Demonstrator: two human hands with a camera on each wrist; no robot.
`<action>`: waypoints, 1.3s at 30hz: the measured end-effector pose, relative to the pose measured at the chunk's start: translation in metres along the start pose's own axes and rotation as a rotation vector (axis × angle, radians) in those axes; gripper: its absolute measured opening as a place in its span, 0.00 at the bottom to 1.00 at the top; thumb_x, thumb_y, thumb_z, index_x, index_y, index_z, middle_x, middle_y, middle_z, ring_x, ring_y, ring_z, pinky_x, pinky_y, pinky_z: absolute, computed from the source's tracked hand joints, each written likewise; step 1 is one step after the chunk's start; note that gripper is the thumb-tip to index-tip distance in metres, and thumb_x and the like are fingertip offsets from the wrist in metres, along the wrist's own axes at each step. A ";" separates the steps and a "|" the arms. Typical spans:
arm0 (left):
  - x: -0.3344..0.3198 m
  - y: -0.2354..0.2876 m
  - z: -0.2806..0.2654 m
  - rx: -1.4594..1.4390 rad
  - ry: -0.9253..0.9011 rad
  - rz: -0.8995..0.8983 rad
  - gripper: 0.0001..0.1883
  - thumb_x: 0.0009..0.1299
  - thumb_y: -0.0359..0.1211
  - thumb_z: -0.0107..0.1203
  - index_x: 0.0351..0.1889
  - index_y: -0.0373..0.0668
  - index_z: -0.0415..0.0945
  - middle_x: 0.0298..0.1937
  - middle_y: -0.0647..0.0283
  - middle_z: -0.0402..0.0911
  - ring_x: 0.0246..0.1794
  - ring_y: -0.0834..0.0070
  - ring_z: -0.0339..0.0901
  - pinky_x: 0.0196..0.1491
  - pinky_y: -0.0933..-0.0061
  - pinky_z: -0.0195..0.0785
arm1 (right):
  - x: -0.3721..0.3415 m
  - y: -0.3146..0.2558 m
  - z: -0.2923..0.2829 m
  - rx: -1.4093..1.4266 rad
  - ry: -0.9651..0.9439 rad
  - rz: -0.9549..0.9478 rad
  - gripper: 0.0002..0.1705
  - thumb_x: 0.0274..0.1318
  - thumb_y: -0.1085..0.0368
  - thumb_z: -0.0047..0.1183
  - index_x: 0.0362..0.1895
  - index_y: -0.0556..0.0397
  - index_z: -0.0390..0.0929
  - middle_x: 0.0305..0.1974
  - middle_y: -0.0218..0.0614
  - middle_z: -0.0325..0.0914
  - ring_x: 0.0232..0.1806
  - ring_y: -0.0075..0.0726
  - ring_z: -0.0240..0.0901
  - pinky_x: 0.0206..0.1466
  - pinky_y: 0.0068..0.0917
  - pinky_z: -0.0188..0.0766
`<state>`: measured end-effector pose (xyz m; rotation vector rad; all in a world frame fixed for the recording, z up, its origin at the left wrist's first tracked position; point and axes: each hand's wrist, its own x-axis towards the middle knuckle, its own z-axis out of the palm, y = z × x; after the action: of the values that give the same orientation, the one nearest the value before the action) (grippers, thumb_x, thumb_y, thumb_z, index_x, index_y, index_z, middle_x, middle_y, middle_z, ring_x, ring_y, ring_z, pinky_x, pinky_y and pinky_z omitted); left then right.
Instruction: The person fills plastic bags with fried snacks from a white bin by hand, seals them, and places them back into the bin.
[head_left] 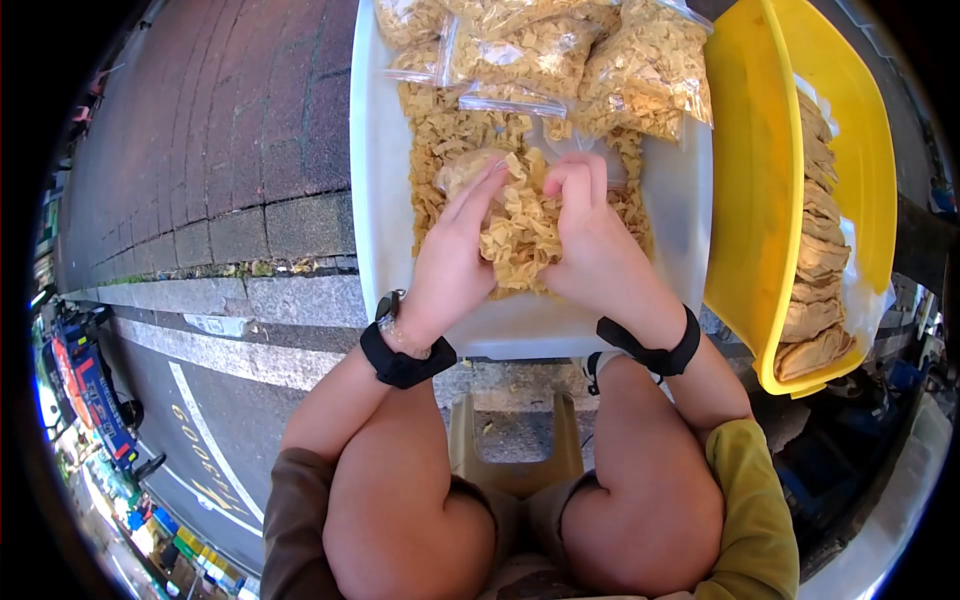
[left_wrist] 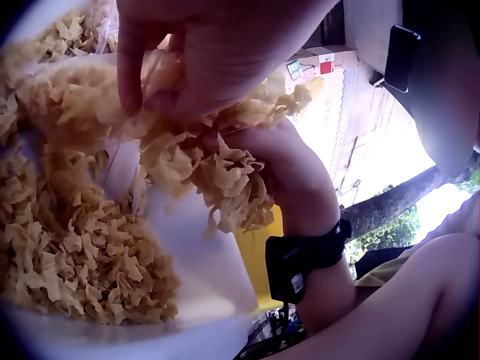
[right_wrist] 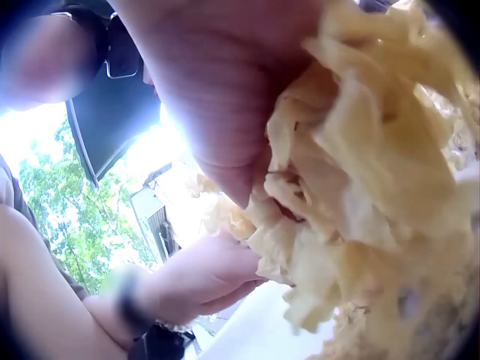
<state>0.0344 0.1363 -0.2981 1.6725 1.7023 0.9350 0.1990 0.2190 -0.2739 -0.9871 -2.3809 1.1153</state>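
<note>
The left hand [head_left: 455, 260] and right hand [head_left: 605, 250] grasp a clump of pale yellow flakes [head_left: 522, 235] between them, fingers bent around its sides. The clump is over the middle of the white tray [head_left: 683, 230]. The head view does not show its underside; the left wrist view does, with ragged flakes hanging above the tray floor beside a bed of loose flakes [left_wrist: 82, 262]. The right wrist view shows the right thumb [right_wrist: 229, 161] pressing into the clump. Only the head view takes in the filled clear bags [head_left: 645, 75] at the tray's far end and the folded tan pieces [head_left: 822, 245] inside the yellow tub [head_left: 752, 190] on the right. Green foliage [right_wrist: 71, 202] appears in both wrist views.
</note>
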 end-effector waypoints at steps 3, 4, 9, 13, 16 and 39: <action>-0.001 -0.008 -0.004 -0.099 0.065 0.030 0.38 0.53 0.17 0.52 0.68 0.35 0.60 0.69 0.47 0.64 0.70 0.51 0.61 0.68 0.63 0.60 | 0.003 -0.002 0.000 0.132 -0.022 -0.052 0.39 0.33 0.77 0.63 0.53 0.54 0.57 0.52 0.52 0.60 0.60 0.58 0.62 0.56 0.39 0.67; -0.001 -0.010 -0.005 -0.111 0.075 0.025 0.38 0.54 0.18 0.53 0.67 0.35 0.61 0.69 0.47 0.65 0.70 0.51 0.62 0.68 0.63 0.59 | 0.005 -0.003 0.001 0.146 0.016 -0.148 0.35 0.35 0.78 0.60 0.52 0.55 0.60 0.51 0.50 0.62 0.54 0.59 0.66 0.54 0.41 0.69; -0.002 -0.008 -0.005 -0.105 0.082 0.014 0.36 0.55 0.20 0.56 0.67 0.35 0.62 0.67 0.46 0.66 0.68 0.50 0.64 0.68 0.63 0.59 | 0.006 0.005 0.021 0.118 0.091 -0.265 0.26 0.37 0.79 0.57 0.48 0.56 0.72 0.46 0.42 0.71 0.50 0.53 0.71 0.51 0.41 0.73; -0.004 -0.009 -0.006 -0.160 0.071 -0.013 0.38 0.53 0.18 0.56 0.67 0.37 0.63 0.67 0.47 0.67 0.70 0.53 0.64 0.70 0.63 0.56 | 0.009 0.008 0.027 -0.105 0.080 -0.310 0.23 0.35 0.78 0.57 0.43 0.55 0.78 0.42 0.33 0.75 0.47 0.43 0.72 0.45 0.35 0.76; -0.005 -0.005 -0.008 -0.177 0.065 -0.029 0.38 0.52 0.17 0.56 0.66 0.38 0.64 0.67 0.47 0.68 0.69 0.53 0.64 0.69 0.63 0.57 | 0.012 0.005 0.028 -0.259 0.017 -0.336 0.20 0.34 0.76 0.57 0.40 0.54 0.80 0.42 0.31 0.75 0.43 0.41 0.71 0.41 0.33 0.76; -0.002 -0.018 -0.002 -0.110 0.147 -0.053 0.34 0.51 0.13 0.55 0.61 0.34 0.68 0.64 0.47 0.71 0.66 0.52 0.67 0.68 0.64 0.60 | 0.010 0.012 0.032 0.053 0.015 -0.307 0.28 0.35 0.80 0.58 0.48 0.56 0.72 0.54 0.47 0.64 0.48 0.54 0.69 0.51 0.40 0.71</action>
<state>0.0222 0.1344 -0.3122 1.5123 1.7475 1.1287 0.1796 0.2145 -0.3040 -0.5839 -2.3753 1.0434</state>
